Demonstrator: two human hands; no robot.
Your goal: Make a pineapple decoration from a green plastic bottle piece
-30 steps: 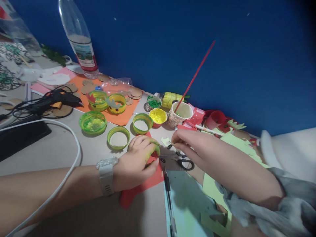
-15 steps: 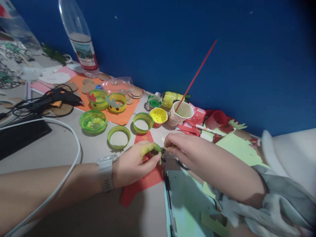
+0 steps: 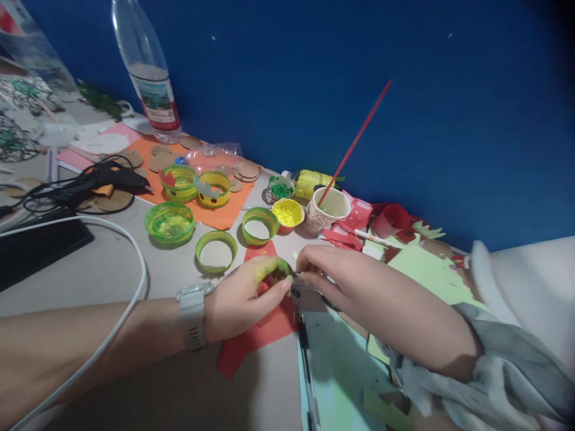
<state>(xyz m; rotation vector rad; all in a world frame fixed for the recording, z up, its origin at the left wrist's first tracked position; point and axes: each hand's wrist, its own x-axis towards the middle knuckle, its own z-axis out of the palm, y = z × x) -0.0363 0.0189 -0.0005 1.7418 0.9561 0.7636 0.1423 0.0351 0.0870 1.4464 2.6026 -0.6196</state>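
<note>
My left hand (image 3: 251, 290), with green and yellow paint on its fingers, is curled over red paper (image 3: 274, 317). Its thumb and fingers pinch a small dark piece, too small to make out. Close on its right, my right hand (image 3: 321, 272) has its fingertips pressed together at the same small piece; what they grip is mostly hidden. Beyond my hands stand a green ring (image 3: 216, 251), another green ring (image 3: 260, 225), a cup of yellow paint (image 3: 288, 214) and a paper cup (image 3: 330, 212) with a red stick leaning in it.
A green bowl (image 3: 170, 223) and two crowned rings stand at the left, near a black glue gun (image 3: 108, 179). A tall bottle (image 3: 155, 102) rises behind. A white cable (image 3: 142, 263) crosses my left forearm. Green paper (image 3: 422, 269) and a pen (image 3: 304, 335) lie at the right.
My right hand has shifted very slightly left, and the small dark piece between my hands shows less than before. The camera view has moved a little.
</note>
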